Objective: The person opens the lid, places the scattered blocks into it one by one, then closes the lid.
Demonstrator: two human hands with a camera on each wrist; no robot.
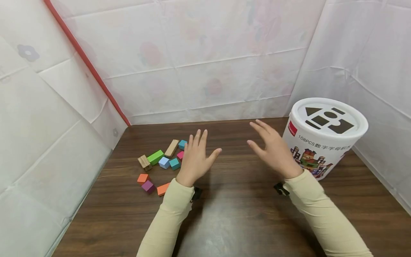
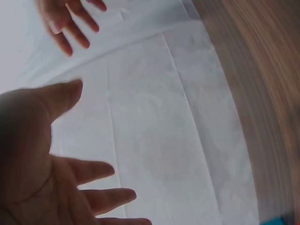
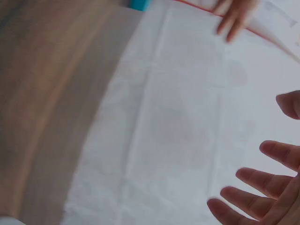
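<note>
We hold our left hand and right hand spread, holding nothing, above the table; blocks at nine o'clock, bucket at three.

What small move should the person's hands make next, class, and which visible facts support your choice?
Probably the left hand should lower toward the teal cube just beside it. Both hands are open and hold nothing, hovering above the wooden table. The coloured blocks lie scattered by the left hand, while the right hand is nearer the white block bucket, whose lid is on.
</note>
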